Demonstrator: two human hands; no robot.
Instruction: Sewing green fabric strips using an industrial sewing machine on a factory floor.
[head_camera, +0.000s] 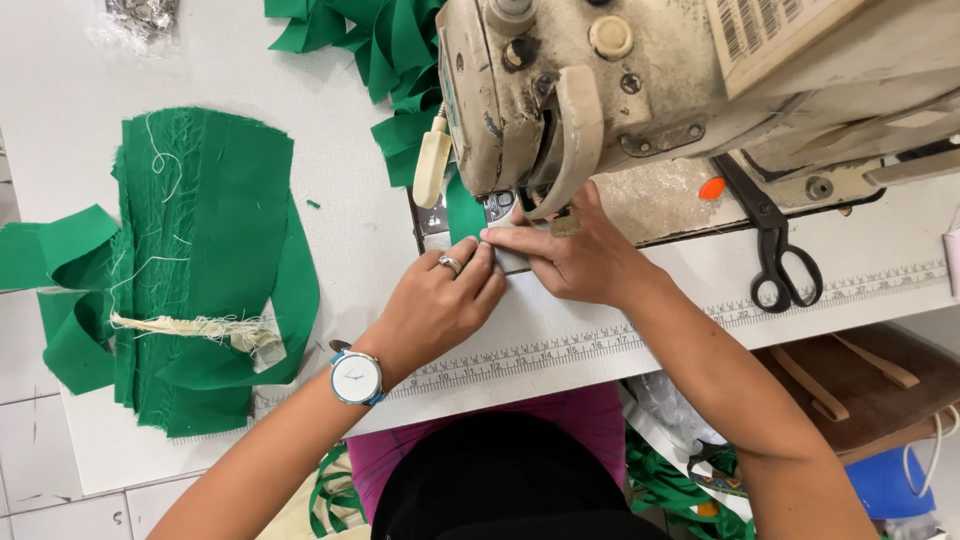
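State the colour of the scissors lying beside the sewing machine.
Black scissors, seen in the head view.

Bright, even overhead light, soft faint shadows, sharp focus, slight wide-angle edge distortion.

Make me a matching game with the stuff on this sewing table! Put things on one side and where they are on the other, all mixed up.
Things:
1. black scissors
2. pile of green cloth
3. wristwatch
4. ring

Places:
A. on a finger of the left hand
B. flat on the white table, far left
C. on the left wrist
D. on the table, to the right of the right hand, beside the sewing machine

Pairs: 1-D, 2-B, 3-C, 4-A
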